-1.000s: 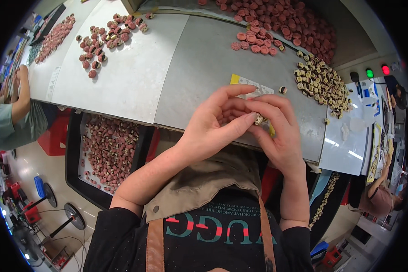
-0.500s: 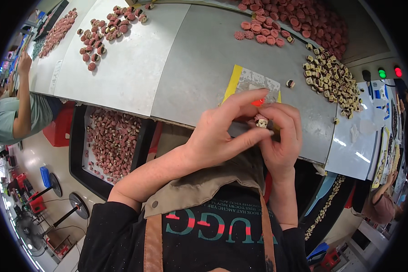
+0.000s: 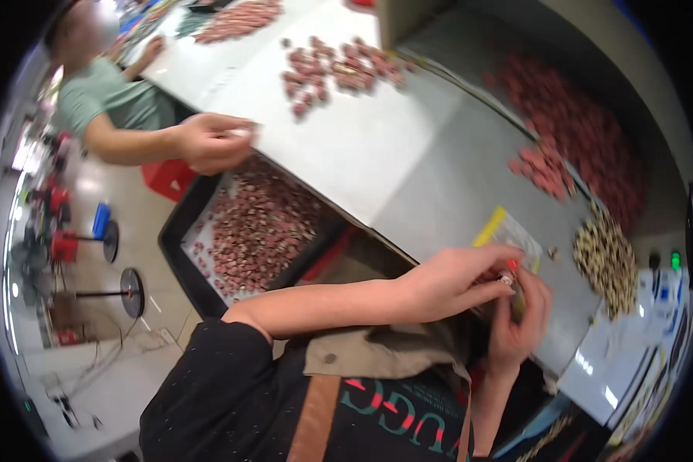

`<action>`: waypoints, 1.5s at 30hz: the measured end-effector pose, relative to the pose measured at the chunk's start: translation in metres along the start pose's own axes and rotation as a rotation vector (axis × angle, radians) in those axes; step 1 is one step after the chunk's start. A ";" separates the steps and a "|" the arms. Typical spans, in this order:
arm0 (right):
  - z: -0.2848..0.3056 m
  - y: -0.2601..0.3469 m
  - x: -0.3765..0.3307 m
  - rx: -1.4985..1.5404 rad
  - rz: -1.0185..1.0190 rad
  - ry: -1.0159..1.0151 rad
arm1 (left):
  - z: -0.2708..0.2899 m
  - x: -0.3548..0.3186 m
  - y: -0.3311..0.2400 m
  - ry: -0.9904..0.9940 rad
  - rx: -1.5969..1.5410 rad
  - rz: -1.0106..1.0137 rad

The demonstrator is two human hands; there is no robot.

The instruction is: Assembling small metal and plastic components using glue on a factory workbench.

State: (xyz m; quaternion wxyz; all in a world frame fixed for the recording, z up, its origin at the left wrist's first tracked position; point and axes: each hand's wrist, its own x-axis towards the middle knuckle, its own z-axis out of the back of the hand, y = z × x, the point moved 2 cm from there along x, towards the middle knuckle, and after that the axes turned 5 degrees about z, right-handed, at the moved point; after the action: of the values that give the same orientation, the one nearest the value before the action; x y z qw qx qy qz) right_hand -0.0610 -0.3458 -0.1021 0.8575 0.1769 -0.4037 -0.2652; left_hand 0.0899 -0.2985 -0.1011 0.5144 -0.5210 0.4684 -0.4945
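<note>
My left hand [image 3: 458,286] and my right hand [image 3: 522,316] meet over the near edge of the table, fingertips closed together. Pinched between them is a small pink-and-cream piece [image 3: 507,277], mostly covered by the fingers and blurred. Just past my fingers lies a clear bag with a yellow edge [image 3: 491,225]. One small loose piece [image 3: 553,252] sits beside it. To the right is a heap of cream-and-dark pieces [image 3: 606,262], and beyond it scalloped pink pieces [image 3: 545,167].
A large pink heap [image 3: 585,131] fills the far-right recess. Assembled pieces [image 3: 308,77] lie on the white tabletop [image 3: 338,146]. Below its edge stands a black tray [image 3: 178,245] of pink pieces. At left a co-worker's hand [image 3: 215,144] reaches above the tray, fingers pinched.
My view has swung left, so the scene sits farther right and lower. The co-worker has turned and stretched an arm toward the tray. My hands stay together around the small piece.
</note>
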 end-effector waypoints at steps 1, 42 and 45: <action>0.002 0.000 -0.004 -0.002 -0.033 -0.013 | 0.012 -0.001 -0.004 -0.068 0.184 -0.079; 0.054 -0.007 0.000 0.184 0.058 -0.092 | 0.123 -0.023 -0.001 -0.652 0.644 -0.046; 0.109 -0.018 -0.021 -0.022 -0.092 -0.395 | 0.094 -0.004 -0.006 -0.483 0.326 0.006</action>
State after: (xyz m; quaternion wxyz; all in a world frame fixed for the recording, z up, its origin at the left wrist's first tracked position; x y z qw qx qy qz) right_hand -0.1635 -0.3568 -0.0576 0.7506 0.1303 -0.5525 -0.3381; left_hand 0.1837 -0.2879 -0.0932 0.6896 -0.5327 0.2482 -0.4233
